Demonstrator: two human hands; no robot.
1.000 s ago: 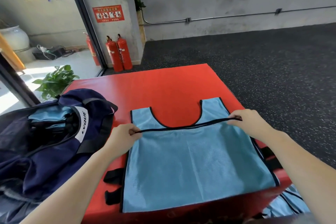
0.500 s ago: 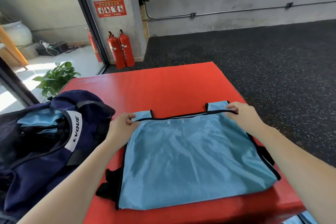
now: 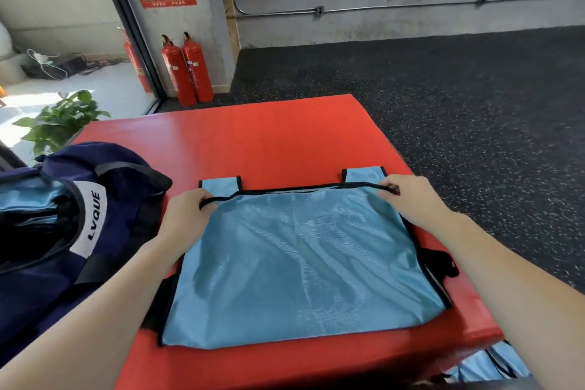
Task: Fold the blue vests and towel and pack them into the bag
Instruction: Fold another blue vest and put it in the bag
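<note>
I have the blue vest lying flat on the red table, at about 6 o'clock from the table's middle, folded so its black-trimmed hem edge sits just short of the two shoulder straps poking out at 12 o'clock. My left hand pinches that trim at the 10 o'clock corner and my right hand pinches it at the 2 o'clock corner — fingers curled round the binding, both resting on the cloth. The fabric looks thin, light and slick, a mesh that ripples under the light, so I judge it will slide and sag unless held at the bound edges, which are the firmest places to grip. As folded, its long axis runs from 9 to 3 o'clock, neck end pointing away from me. The navy bag gapes open at 9 o'clock, just beside the vest, with blue cloth already inside — more blue fabric hangs off the table's near corner at 5 o'clock.
</note>
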